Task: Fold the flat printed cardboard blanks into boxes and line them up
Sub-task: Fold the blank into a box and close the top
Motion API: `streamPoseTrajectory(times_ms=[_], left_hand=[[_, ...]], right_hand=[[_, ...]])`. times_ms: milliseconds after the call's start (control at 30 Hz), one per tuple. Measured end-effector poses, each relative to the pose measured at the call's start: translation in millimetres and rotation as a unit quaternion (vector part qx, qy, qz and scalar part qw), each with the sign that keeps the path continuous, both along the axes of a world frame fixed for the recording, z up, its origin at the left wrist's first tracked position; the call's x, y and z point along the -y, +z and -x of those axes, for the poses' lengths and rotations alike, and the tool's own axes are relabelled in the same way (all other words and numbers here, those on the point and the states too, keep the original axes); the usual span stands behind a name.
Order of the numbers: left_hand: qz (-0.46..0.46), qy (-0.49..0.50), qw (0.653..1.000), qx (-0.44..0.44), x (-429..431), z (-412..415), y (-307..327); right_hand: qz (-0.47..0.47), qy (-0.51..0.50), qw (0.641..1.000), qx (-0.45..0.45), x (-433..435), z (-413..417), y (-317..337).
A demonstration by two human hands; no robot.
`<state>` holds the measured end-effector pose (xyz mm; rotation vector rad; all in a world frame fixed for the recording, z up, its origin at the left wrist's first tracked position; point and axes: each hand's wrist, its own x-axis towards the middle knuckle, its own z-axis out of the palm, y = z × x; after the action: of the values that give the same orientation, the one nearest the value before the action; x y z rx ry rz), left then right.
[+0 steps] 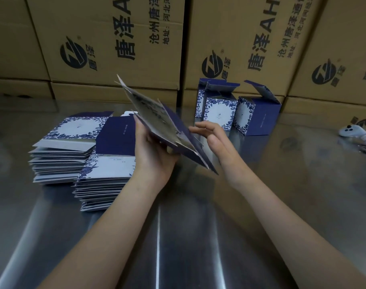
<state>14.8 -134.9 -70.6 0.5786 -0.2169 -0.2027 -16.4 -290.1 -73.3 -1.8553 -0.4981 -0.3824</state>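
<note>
Left hand (153,151) grips the tilted blank (155,113) from below, its top corner pointing to 11 o'clock. Right hand (214,140) at its 3 o'clock, fingers relaxed, gripping nothing.

Glossy steel table (261,205); matt printed cardboard blanks (78,130).

Navy blanks (73,142) and boxes (248,113), blue-floral white panels.

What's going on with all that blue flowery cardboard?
A person is folding boxes. Their left hand grips one flat blue-and-white printed cardboard blank, tilted up above the shiny metal table, while the right hand is by its edge with open fingers. Two stacks of flat blanks wait on the left. A few folded blue-and-white boxes stand at the back, lids open.
</note>
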Motion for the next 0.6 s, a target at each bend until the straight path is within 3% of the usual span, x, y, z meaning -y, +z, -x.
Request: streamPoseTrajectory(times_ms=[133,333,467,600], left_hand=[[-0.064,0.022,0.997,0.026,-4,-4,2],[-0.131,0.012,0.990,0.057,5,4,-2],[-0.116,-0.022,0.991,0.069,15,8,-7],[-0.087,-0.024,0.996,0.020,17,10,-4]], right_hand=[[0.017,0.004,1.000,-0.026,10,-7,-1],[-0.063,-0.126,0.990,-0.018,8,-16,2],[-0.116,-0.219,0.969,0.014,3,-9,2],[-0.171,-0.177,0.969,-0.022,13,-8,9]])
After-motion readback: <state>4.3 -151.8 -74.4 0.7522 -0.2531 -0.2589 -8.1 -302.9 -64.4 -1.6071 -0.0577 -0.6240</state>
